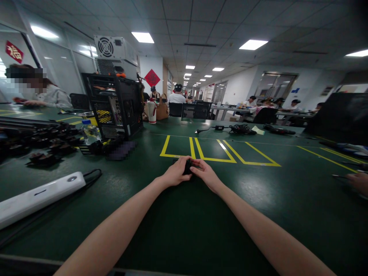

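Worktable (pixel 186 222), dark green, smooth-topped, its near edge closest to the camera; marked at centre with yellow tape outlines (pixel 218 160). Computer case (pixel 132 103), black metal, box-shaped, far left. Device (pixel 43 197), long, white, round-ended, near left. Left hand (pixel 178 172), bare, at centre: fingers and thumb curled about the small black object. Right hand (pixel 205 173), bare, just to its right: fingers bent, tips at the object's right side; whether they pinch it, cannot tell. Small black object (pixel 188 167), between the hands on the near side of the outlines, largely hidden. Handling, as judged: light, stiff, perhaps slightly slippery; fragility uncertain; best held by opposite outer sides.
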Demonstrator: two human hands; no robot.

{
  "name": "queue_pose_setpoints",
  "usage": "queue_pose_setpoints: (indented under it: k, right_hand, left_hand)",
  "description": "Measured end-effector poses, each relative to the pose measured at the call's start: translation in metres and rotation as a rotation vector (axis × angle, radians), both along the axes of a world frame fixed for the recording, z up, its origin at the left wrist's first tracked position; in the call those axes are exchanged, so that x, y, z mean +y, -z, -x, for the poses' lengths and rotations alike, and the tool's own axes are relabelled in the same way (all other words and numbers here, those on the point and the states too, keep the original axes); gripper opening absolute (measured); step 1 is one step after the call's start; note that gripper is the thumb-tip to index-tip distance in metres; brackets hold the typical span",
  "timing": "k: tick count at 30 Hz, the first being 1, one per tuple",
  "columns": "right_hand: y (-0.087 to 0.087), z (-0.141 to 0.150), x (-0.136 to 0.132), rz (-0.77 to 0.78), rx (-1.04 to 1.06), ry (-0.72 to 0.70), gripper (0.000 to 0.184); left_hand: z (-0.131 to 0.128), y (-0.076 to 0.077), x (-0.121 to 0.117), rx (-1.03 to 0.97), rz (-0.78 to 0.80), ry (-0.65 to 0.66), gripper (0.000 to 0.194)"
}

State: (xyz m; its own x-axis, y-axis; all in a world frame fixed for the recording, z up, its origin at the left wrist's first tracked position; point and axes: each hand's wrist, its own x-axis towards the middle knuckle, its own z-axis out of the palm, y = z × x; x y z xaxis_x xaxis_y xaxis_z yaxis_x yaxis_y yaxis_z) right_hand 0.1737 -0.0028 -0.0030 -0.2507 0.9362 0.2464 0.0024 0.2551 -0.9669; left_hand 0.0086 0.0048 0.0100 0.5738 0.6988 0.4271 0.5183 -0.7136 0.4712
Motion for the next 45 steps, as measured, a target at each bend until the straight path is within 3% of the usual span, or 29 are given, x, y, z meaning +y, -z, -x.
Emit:
queue_pose_setpoints:
  k: [5, 10, 20, 25, 30, 37, 41, 45]
  right_hand:
    - [0.0, -0.001, 0.0, -0.001, 0.048, -0.059, 0.031]
    - [0.001, 0.001, 0.0, -0.038, 0.034, -0.001, 0.023]
    - [0.002, 0.0, 0.001, -0.022, 0.042, -0.049, 0.031]
    - [0.003, 0.002, 0.002, -0.05, 0.024, 0.003, 0.025]
    - [0.006, 0.001, 0.005, -0.034, -0.022, 0.018, 0.032]
    - [0.007, -0.001, 0.004, -0.08, 0.016, -0.071, 0.034]
    - [0.005, -0.002, 0.003, -0.083, -0.015, -0.035, 0.025]
    - [0.005, -0.001, 0.002, -0.064, -0.054, -0.009, 0.03]
  left_hand:
    - [-0.001, 0.004, 0.003, 0.015, -0.014, -0.009, 0.059]
    - [-0.002, 0.004, 0.003, 0.02, -0.022, -0.017, 0.058]
    - [0.0, 0.005, 0.005, 0.016, -0.016, -0.006, 0.06]
    - [0.0, 0.007, 0.007, 0.011, -0.032, 0.006, 0.059]
    - [0.001, 0.009, 0.008, 0.015, -0.033, 0.006, 0.059]
    - [0.001, 0.013, 0.011, 0.02, -0.05, 0.002, 0.06]
    - [0.001, 0.012, 0.01, 0.017, -0.042, 0.005, 0.06]
    - [0.002, 0.011, 0.01, 0.021, -0.034, 0.0, 0.06]
